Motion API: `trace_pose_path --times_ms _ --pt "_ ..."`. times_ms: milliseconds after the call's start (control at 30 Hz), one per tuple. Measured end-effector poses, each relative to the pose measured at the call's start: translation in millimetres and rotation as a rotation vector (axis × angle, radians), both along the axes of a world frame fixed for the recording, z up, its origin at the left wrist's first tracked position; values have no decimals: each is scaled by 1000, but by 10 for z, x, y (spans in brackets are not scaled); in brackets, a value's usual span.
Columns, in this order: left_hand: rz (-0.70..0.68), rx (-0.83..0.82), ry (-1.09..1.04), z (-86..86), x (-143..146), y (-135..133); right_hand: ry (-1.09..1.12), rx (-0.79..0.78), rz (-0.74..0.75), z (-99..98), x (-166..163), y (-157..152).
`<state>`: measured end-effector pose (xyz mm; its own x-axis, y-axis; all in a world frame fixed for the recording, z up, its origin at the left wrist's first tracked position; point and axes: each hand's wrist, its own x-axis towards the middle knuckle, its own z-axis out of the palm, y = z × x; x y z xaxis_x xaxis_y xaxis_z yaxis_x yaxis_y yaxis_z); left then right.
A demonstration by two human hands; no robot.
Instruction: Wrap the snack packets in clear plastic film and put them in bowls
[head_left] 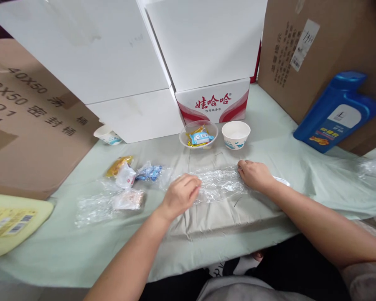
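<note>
A clear, crinkled plastic bag [219,184] lies flat on the cloth between my hands. At its left end my left hand [182,193] is closed, fingers curled on the plastic. My right hand [255,174] is also closed, gripping the bag's far right end. Beyond them stand a clear plastic bowl [184,140] holding a blue-and-white packet [200,137] and yellow wrappers, and a white paper bowl [236,136]. Left of my left hand are a blue packet [148,172], a white-and-red packet [125,176], a yellow packet [119,166] and a clear-wrapped pale item [129,200].
White cartons [119,54] rise behind the bowls. Brown cardboard boxes [28,113] flank both sides. A blue bottle [335,113] leans at the right; a pale yellow jug [15,223] lies at the left edge. Another paper bowl [108,135] sits beside the cartons. The green cloth [232,246] hangs over the front edge.
</note>
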<state>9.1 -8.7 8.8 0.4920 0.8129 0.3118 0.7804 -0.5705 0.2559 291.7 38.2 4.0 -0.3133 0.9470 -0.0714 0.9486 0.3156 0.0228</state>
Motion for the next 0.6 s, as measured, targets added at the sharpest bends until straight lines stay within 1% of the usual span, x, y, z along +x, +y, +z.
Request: trace_pose_path --times_ms 33,67,100,167,267,300,333,367,400,433,500,533,567,600 --pt "-85 -74 35 -26 41 -16 -1 -1 -9 3 7 5" --pt "-135 -140 76 -55 74 -24 -1 -2 -25 7 24 18" --pt "-156 -191 120 -83 96 -25 -3 -2 -48 14 54 39" --pt "-147 -255 193 -122 113 -17 -9 0 -122 45 144 99" --pt "-142 -288 245 -129 108 -7 -9 18 -239 131 290 169" --pt "-146 -289 249 -122 109 -8 14 46 -258 161 315 168" --pt "-151 -288 250 -114 114 -12 52 85 -245 187 320 151" --pt "-158 -289 252 -106 123 -18 104 127 -196 203 304 118" --pt "-163 -293 258 -99 136 -24 162 157 -105 209 269 72" --pt "-166 -299 267 -93 150 -29 217 165 24 200 219 20" --pt "-165 -315 286 -89 165 -29 281 103 316 145 103 -78" --pt "-162 -324 293 -91 158 -22 288 55 428 103 52 -112" --pt "-152 -331 298 -97 136 -8 280 14 497 56 13 -132" --pt "-130 -336 301 -107 98 13 263 -15 525 10 -9 -136"
